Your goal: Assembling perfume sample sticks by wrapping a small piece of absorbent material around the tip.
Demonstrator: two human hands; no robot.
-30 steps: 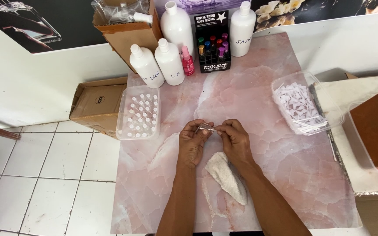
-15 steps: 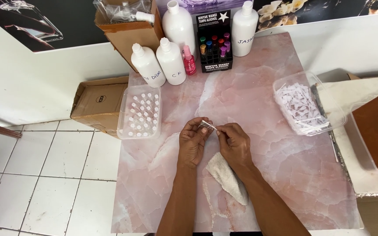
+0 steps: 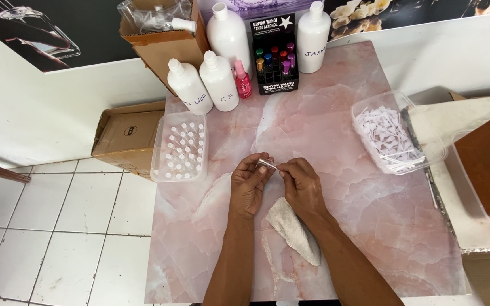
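Vial (image 3: pixel 267 165), small clear, pinched btwn L hand (image 3: pixel 249 186) & R hand (image 3: pixel 301 184) fingertips, above white cloth (image 3: pixel 293 229).

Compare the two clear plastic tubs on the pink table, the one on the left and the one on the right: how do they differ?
The left tub holds small white-capped vials standing in rows; the right tub holds a loose heap of white paper strips. The left tub sits square to the table edge and overhangs it; the right tub lies turned at an angle. Both are clear, lidless and rectangular, and neither hand touches them.
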